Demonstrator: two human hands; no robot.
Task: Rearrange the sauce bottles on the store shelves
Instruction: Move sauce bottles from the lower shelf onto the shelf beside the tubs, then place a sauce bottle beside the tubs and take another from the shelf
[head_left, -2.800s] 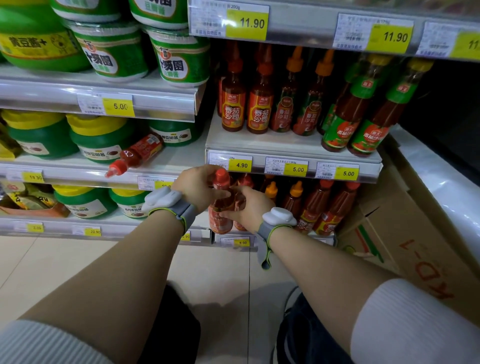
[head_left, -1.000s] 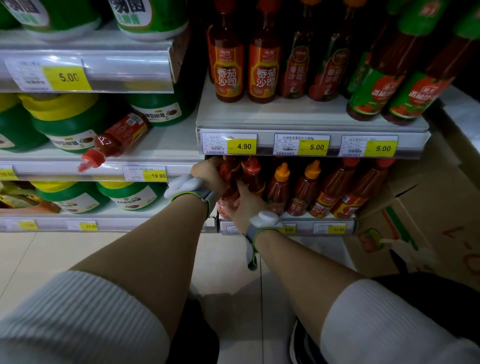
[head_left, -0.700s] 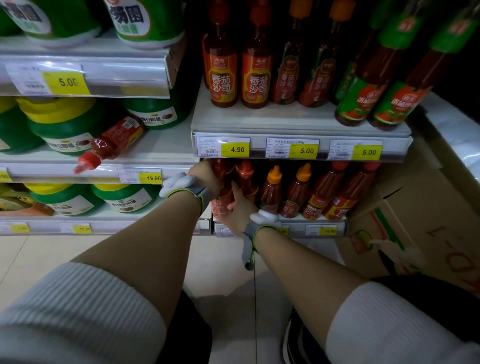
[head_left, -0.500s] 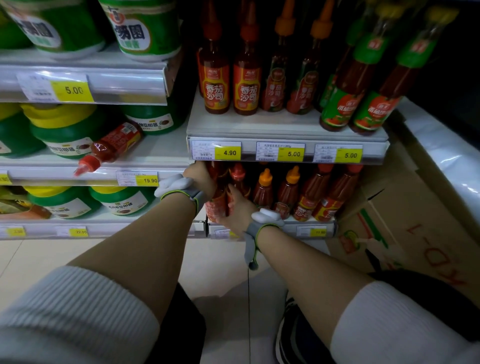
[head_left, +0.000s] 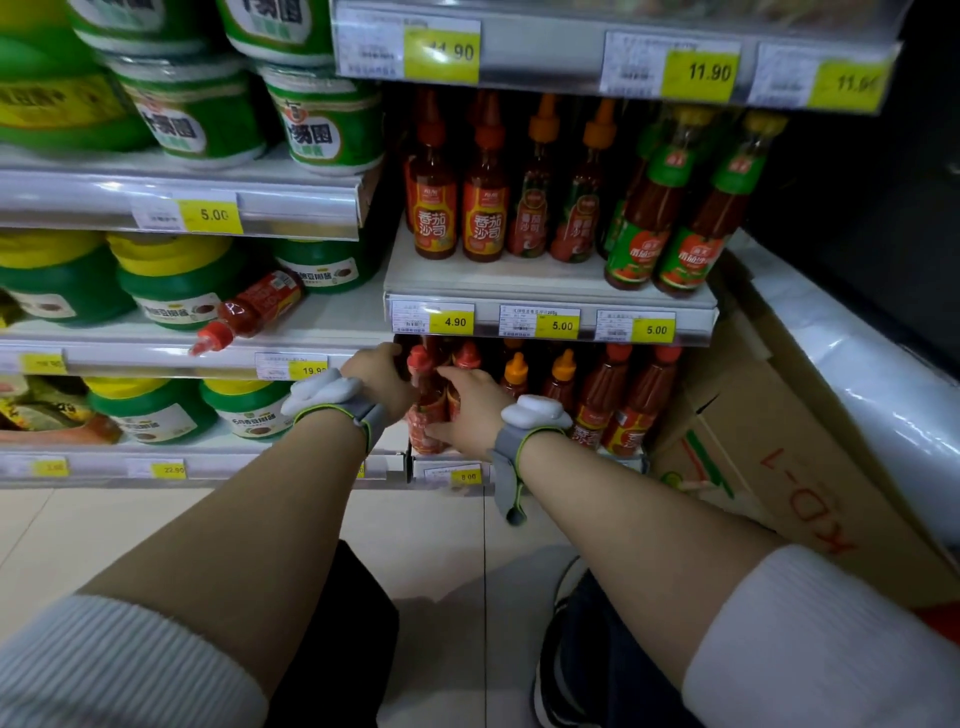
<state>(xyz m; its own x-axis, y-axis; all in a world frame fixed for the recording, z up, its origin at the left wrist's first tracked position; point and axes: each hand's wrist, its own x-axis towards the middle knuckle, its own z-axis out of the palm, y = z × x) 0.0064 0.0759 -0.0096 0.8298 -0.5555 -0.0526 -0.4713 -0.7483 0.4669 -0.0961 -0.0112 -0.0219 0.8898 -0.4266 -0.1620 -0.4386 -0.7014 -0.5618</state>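
A: Where are the hands now?

B: Both are at the left end of the bottom shelf (head_left: 524, 462). The left hand (head_left: 382, 376) is curled against the far side of a red-capped sauce bottle (head_left: 423, 410), and the right hand (head_left: 467, 408) wraps its near side, fingers (head_left: 454, 371) reaching up by the neck. So both are closed on that one bottle.

A: What has changed?

B: A few seconds back the bottle was held out in front of the shelf edge. Since then it has gone in under the 4.90 price tag (head_left: 453, 322), and it now stands upright just beside another red-capped bottle (head_left: 466, 358). Its base looks down on the shelf, though the hands hide the contact.

A: So this placement is nearly done?

B: I'd judge so; what remains is squaring it with the row and letting go. The orange-capped bottles (head_left: 540, 374) stand next along.

A: Anything else left?

B: One bottle lying on its side (head_left: 254, 312) among the green tubs (head_left: 176, 286) on the left shelf looks misplaced and probably needs moving.
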